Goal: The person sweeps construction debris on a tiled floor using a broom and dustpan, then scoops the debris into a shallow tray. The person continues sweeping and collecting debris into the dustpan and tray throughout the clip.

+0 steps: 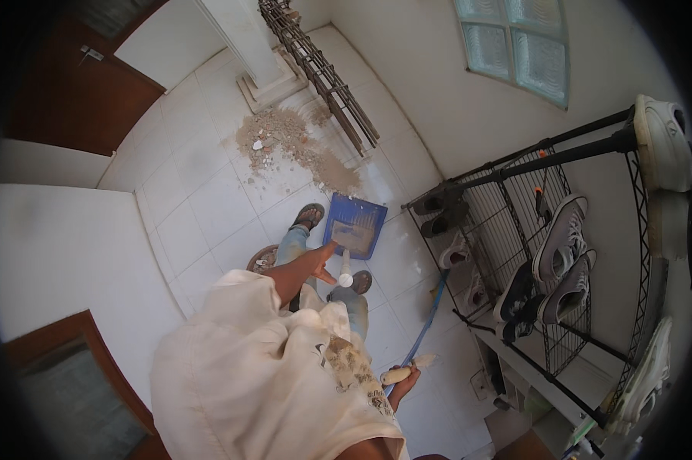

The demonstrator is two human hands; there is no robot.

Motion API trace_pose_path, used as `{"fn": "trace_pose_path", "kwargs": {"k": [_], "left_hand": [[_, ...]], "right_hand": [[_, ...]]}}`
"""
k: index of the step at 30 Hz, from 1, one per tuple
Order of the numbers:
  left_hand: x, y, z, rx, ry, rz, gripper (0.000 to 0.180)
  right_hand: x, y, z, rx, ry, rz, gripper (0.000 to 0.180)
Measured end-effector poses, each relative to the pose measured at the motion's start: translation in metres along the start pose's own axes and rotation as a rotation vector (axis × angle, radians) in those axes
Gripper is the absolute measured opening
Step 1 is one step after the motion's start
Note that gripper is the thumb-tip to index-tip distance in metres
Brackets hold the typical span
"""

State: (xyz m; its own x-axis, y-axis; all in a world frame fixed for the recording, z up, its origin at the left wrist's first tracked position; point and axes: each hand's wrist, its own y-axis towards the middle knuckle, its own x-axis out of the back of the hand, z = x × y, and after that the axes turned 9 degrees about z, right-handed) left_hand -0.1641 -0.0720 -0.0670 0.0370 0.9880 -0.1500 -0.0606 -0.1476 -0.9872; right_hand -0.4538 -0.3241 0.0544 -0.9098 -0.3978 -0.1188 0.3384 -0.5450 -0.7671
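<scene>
My left hand [324, 263] reaches down beside the white handle [346, 270] of a blue dustpan [369, 218], thumb and fingers apart. Greyish dust lies in the pan, which rests on the tiles just ahead of my feet. Low at the right, my right hand [405, 386] is closed round a pale yellow tool with a rounded handle [396, 376]; its exact kind is unclear. A long blue strip or pole [429, 322] runs from that hand toward the shoe rack; whether I hold it too is hidden. Beyond the dustpan spreads a heap of sandy rubble [288, 142].
A bundle of steel rebar [319, 69] leans past the white column [258, 61], its ends by the rubble. On the right stands a black wire rack [514, 199] with several shoes [564, 245]. A brown bowl [263, 258] sits beside my left leg. Wooden doors [70, 92] are at left.
</scene>
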Motion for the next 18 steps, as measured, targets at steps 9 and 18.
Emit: {"fn": "trace_pose_path", "kwargs": {"k": [9,18], "left_hand": [[-0.020,0.060,0.007,0.196,-0.208,0.301,0.042],[0.132,-0.131,-0.043,0.086,0.000,0.547,0.034]], "right_hand": [[-0.021,-0.057,-0.013,0.036,-0.543,-0.183,0.028],[-0.032,0.057,-0.026,-0.289,0.086,0.172,0.031]]}}
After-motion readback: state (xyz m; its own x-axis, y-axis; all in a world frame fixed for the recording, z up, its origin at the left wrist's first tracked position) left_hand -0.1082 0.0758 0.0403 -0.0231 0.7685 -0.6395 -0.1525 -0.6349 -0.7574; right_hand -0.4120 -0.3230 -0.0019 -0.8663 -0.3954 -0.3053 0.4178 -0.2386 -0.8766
